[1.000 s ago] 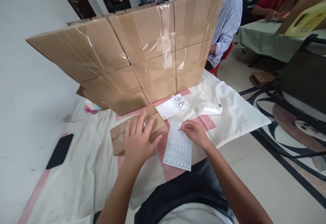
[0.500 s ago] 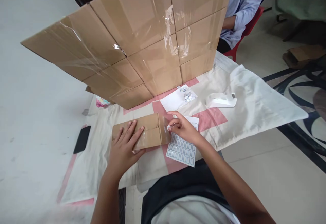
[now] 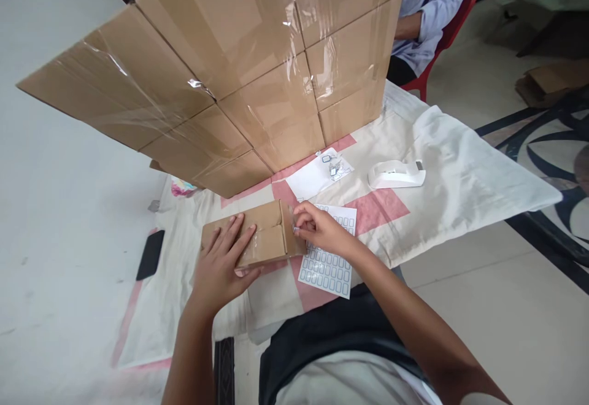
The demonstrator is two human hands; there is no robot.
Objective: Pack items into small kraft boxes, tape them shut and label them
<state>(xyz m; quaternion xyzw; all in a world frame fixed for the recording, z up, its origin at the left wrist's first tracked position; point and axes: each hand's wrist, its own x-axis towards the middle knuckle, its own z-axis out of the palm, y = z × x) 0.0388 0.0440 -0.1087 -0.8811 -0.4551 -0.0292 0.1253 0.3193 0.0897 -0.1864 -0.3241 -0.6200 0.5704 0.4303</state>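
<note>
Head view, vs half a second back: small cardboard box [image 3: 255, 239] sits in nearly the same spot on the cloth-covered table [image 3: 451, 178], just in front of the person. Left hand [image 3: 221, 267] stays flat on the box top, fingers spread and relaxed, pressing, not gripping. Right hand [image 3: 317, 228] has moved in slightly to the box's right end; fingertips [image 3: 298, 228] are pinched together at the end flap (whether a label is between them is too small to tell). A second back that hand was on the sticker sheet and the left hand hovered blurred over the box.

Sticker sheet [image 3: 327, 258] lies just right of the box, partly under the right wrist, its near edge at the table edge. White tape dispenser [image 3: 396, 175] sits farther right, well apart. White paper [image 3: 313, 177] with small clear packets on it lies behind the box. Taped cardboard wall [image 3: 221, 67] stands upright across the table's far side, blocking what's beyond. Black phone [image 3: 150, 254] on the floor, left. Another person's blue sleeve [image 3: 427, 18] shows top right.
</note>
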